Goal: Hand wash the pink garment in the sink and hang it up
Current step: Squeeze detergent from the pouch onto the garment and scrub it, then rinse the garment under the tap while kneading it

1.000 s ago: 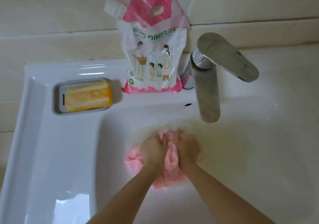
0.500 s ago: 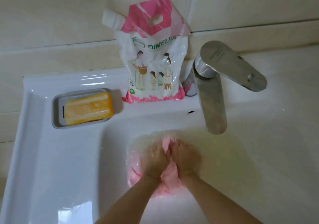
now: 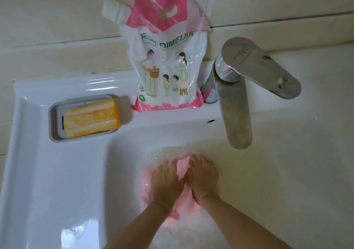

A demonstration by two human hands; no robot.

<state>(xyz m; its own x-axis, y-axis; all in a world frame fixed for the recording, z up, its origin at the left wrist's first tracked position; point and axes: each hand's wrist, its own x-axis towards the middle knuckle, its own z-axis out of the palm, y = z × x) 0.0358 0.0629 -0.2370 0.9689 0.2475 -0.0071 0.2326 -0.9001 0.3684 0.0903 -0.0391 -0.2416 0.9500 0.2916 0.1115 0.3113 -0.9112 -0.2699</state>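
Observation:
The pink garment (image 3: pixel 183 169) lies bunched in the water of the white sink (image 3: pixel 57 172), low in the middle of the view. My left hand (image 3: pixel 165 183) and my right hand (image 3: pixel 204 179) are both in the water, side by side, each gripping a fold of the cloth with the fingers curled into it. A pink ridge of fabric stands up between the two hands. Most of the garment is hidden under my hands and the rippling water.
A steel faucet (image 3: pixel 237 110) reaches over the basin just above my right hand, its lever (image 3: pixel 264 66) pointing right. A pink-and-white detergent pouch (image 3: pixel 166 57) leans on the tiled wall. A yellow soap bar (image 3: pixel 92 117) sits in a grey dish (image 3: pixel 52 114) on the left ledge.
My hands have kept kneading the garment, bunching it closer together, with the water rippling around them. The view has tilted slightly, so everything sits lower in the frame.

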